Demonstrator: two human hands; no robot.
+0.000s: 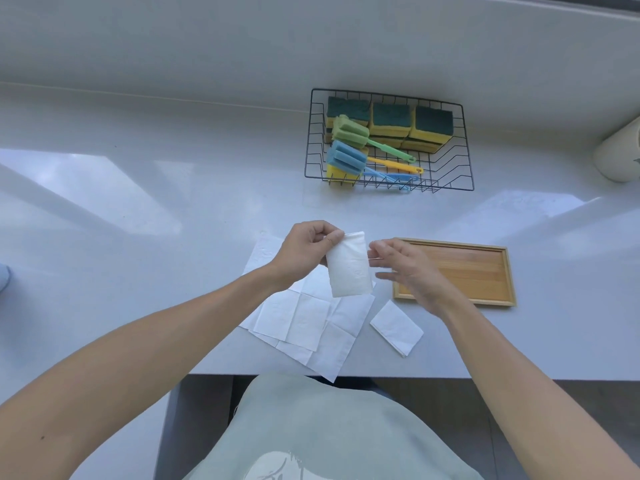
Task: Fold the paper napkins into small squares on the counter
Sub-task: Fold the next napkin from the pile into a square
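Observation:
My left hand pinches the top edge of a folded white napkin, which hangs above the counter. Just right of that napkin, my right hand has its fingers spread and holds nothing. Beneath the hands, a loose pile of unfolded napkins with fold creases lies on the white counter, one corner hanging over the front edge. One napkin folded into a small square lies apart to the right of the pile.
An empty wooden tray sits at the right, partly behind my right hand. A black wire basket with sponges and sponge brushes stands at the back. A white cylindrical container is at the far right edge.

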